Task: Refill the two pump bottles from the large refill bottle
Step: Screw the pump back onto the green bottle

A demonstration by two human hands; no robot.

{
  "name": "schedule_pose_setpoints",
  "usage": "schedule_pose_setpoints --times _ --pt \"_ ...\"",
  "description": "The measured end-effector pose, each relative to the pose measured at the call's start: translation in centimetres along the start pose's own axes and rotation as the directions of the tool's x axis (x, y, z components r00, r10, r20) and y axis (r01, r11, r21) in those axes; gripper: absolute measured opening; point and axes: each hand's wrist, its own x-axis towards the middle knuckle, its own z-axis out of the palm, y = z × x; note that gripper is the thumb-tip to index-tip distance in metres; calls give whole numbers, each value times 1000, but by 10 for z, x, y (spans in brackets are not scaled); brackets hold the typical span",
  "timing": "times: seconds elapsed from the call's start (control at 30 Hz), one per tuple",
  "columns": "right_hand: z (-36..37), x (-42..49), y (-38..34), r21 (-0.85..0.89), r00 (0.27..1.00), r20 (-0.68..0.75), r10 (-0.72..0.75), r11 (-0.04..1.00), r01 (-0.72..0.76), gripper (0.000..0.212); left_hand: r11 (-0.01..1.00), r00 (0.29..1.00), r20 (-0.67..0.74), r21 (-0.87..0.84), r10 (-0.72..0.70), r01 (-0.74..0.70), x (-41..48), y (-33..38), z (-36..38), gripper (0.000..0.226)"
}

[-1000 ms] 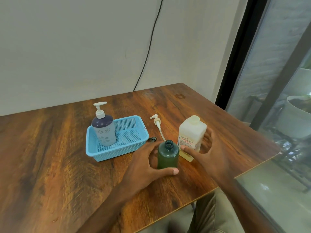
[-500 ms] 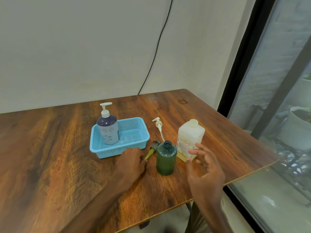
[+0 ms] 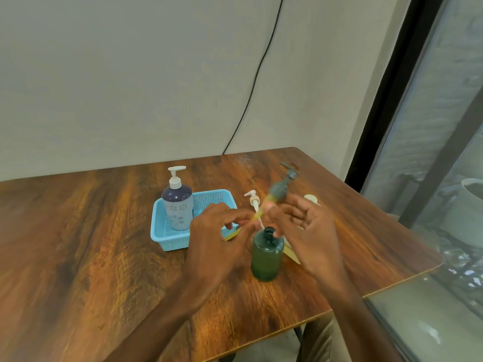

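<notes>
The left hand pinched the green pump head by its tube, tilted in the air. The right hand hovered beside it, fingers loosely spread. Below both stood the open green bottle, and behind the right hand the refill bottle. The step looked like recapping, which next called for steering the tube into the neck.

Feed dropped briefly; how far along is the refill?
Done, by the look: the round dark green plastic bottle stands uncapped, nearly full. In hand: the left hand pinches the yellowish tube of the dark green pump above it; the right hand is blurred. Left: seating that pump. The purple bottle with white pump in the blue basket: fill unclear.
</notes>
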Motion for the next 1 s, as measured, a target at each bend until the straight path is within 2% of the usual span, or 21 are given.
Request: schedule_pose_setpoints --times 0.13,0.23,0.33,0.43,0.67,0.87,1.0 --pt "-5 22 -11 -21 998 8 -67 997 68 26 999 999 34 -47 -14 16 7 2 18 20" --pt "-15 32 -16 -124 993 21 -114 986 116 28 996 984 154 -17 -85 89 10 -4 25 37" --pt "-25 40 -20 -233 985 12 -173 957 171 29 981 894 404 102 -191 163 7 -20 32 77" --pt "-28 45 -21 -287 980 52 -191 937 198 27 971 811 537 178 -231 159 1 -34 40 86" --pt "-17 42 3 -390 979 129 -156 900 195 30 977 821 530 110 -212 182 -4 -46 50 89" --pt "-14 24 33 -467 986 165 27 883 54 29 980 841 507 44 -188 192 -7 -49 50 86" --pt "-17 17 41 -488 977 196 82 872 25 42 981 844 507 20 -179 195 -8 -48 50 84"
